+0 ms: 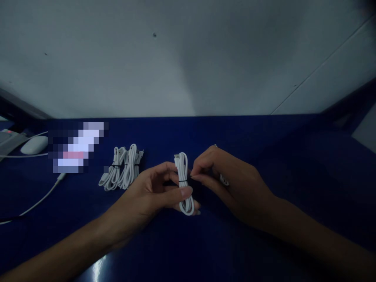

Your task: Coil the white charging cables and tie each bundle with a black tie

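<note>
Held upright between the thumb and fingers of my left hand (pixel 158 190) is a coiled white cable (pixel 183 168), with a metal plug showing at its top left. A thin black tie (pixel 183 181) wraps around its middle. Just right of the coil, the thumb and forefinger of my right hand (pixel 232 176) pinch the end of that tie. Something white (pixel 224 180) shows partly behind my right hand; most of it is hidden. Left of my hands, several bundled white cables (pixel 129 166) lie together, with black ties around them.
The blue table (pixel 164 250) meets a pale wall (pixel 188 62) at the back. Far left are a white mouse (pixel 34 145), a grey device with a red light (pixel 10 137), a blurred-out lit object (pixel 79 149) and a white cord (pixel 41 203) leading to it.
</note>
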`<state>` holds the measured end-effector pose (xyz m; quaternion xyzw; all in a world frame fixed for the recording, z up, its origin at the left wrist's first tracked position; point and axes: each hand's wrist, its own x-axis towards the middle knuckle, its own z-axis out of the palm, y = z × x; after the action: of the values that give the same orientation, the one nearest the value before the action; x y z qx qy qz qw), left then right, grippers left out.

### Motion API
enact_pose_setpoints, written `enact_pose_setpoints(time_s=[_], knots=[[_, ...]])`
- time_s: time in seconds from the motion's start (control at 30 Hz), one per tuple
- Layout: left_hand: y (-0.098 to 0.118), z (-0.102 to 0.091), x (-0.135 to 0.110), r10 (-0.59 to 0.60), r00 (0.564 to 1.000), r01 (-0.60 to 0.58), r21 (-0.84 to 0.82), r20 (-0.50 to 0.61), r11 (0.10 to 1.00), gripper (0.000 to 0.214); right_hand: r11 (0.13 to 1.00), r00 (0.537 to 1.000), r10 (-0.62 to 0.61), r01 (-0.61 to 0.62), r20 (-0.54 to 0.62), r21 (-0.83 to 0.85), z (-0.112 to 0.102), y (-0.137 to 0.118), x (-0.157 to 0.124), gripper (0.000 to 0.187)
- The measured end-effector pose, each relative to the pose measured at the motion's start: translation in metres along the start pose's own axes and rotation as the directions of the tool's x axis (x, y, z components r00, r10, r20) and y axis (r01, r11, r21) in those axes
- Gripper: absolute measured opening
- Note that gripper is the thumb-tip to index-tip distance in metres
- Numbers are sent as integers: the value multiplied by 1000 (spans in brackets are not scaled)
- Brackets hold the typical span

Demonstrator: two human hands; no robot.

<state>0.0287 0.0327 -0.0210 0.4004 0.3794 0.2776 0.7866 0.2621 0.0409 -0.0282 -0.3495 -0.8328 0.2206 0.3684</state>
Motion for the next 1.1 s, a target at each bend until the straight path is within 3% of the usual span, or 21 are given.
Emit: enact_pose_setpoints(time_s=[0.27, 0.43, 0.53, 0.67, 0.77, 0.87, 1.1], knots=[[-6, 1, 4, 90, 994, -84, -79, 64, 993, 14, 991, 996, -89, 88, -5, -101, 4, -1, -7, 11], [-11, 1, 6, 89, 996, -83, -166, 30, 983, 12, 982, 989, -145, 142, -12, -124, 7, 1, -9, 7], [-13, -3, 4, 92, 995, -90, -93, 22, 992, 6, 983, 989, -148, 144, -24, -117, 7, 2, -10, 6], [-13, -3, -2, 149, 987, -134, 193, -63, 972, 7, 980, 993, -118, 119, 11, -158, 6, 4, -9, 8], [-14, 1, -4, 312, 946, -238, 458, -92, 856, 9, 972, 992, -98, 113, 79, -208, 6, 5, -8, 9], [-15, 2, -5, 424, 904, -293, 648, -51, 703, 9, 963, 989, -80, 110, 127, -248, 6, 4, -8, 10], [-16, -2, -7, 535, 845, -293, 846, 11, 446, 17, 947, 988, -13, 61, 151, -316, 7, 1, -8, 20]])
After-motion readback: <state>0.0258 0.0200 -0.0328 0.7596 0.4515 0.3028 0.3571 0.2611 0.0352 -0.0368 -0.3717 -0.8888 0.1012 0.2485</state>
